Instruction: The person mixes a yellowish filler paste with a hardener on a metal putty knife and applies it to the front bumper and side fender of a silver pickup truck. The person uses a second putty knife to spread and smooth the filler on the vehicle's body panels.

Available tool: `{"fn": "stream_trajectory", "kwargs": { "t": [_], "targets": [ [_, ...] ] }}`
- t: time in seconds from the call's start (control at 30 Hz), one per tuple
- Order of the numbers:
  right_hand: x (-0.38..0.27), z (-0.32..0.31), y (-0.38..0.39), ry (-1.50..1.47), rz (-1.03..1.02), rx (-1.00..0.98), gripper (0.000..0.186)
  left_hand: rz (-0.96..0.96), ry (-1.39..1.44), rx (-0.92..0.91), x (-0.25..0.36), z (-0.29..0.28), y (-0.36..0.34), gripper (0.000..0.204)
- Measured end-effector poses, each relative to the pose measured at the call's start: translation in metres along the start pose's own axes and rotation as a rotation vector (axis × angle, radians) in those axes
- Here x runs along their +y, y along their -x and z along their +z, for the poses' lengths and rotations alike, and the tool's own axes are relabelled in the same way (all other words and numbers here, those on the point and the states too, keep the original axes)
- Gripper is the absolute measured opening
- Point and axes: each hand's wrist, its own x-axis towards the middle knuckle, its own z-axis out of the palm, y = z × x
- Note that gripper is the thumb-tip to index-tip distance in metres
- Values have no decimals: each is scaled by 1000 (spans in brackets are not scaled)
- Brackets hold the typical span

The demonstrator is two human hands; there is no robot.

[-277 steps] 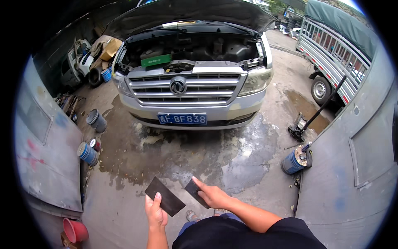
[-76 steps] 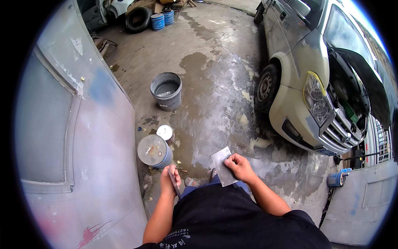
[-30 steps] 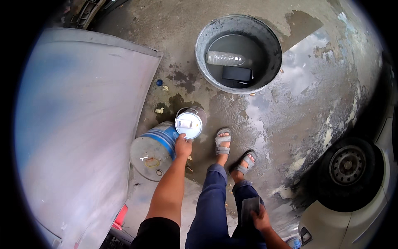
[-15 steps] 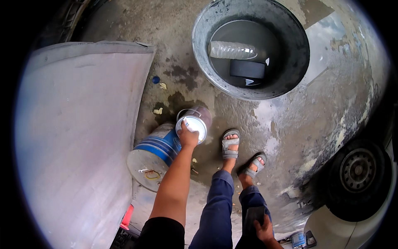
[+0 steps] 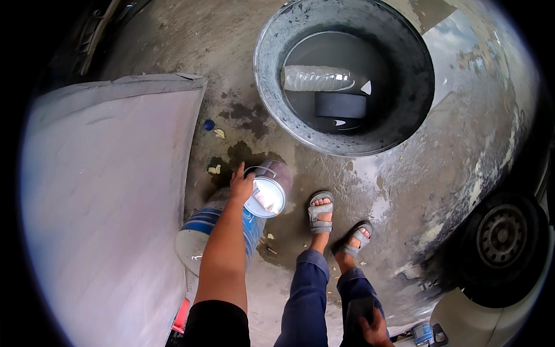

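Note:
A white packet or tube (image 5: pixel 264 197) lies on the white lid (image 5: pixel 276 208) of a small maroon pail (image 5: pixel 277 172) with a wire handle (image 5: pixel 261 168). At the left edge of the lid is my left hand (image 5: pixel 241 183), close to the handle. Its index finger is stretched out and the thumb stands apart, with nothing seen between them; whether it touches the handle I cannot tell. Low in the picture my right hand (image 5: pixel 376 328) is closed on a dark flat rectangular object (image 5: pixel 359 312), held in front of my right trouser leg.
A large metal tub (image 5: pixel 341 141) with water stands ahead, holding a clear plastic bottle (image 5: pixel 315 78) and a dark block (image 5: pixel 340 106). A blue-banded drum (image 5: pixel 199 221) lies beside the pail. Left is a pale panel (image 5: pixel 110 191); right, a vehicle wheel (image 5: pixel 500 236). A blue cap (image 5: pixel 208 125) lies on the floor.
My left hand has come off the white packet and shifted left to the lid's edge by the handle. The packet now lies on the lid. My right hand keeps the dark object.

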Motion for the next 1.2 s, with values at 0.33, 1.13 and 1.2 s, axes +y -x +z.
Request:
{"fn": "stream_trajectory", "kwargs": {
  "t": [0.33,1.13,1.2],
  "targets": [
    [6,5,3,65,154,-55,51,108,-108,-296,-20,1,-35,47],
    [3,11,7,45,30,32,39,-416,894,-106,-72,22,-21,32],
    [4,9,6,43,19,24,39,-287,814,74,-77,28,-17,26]
  ]
}}
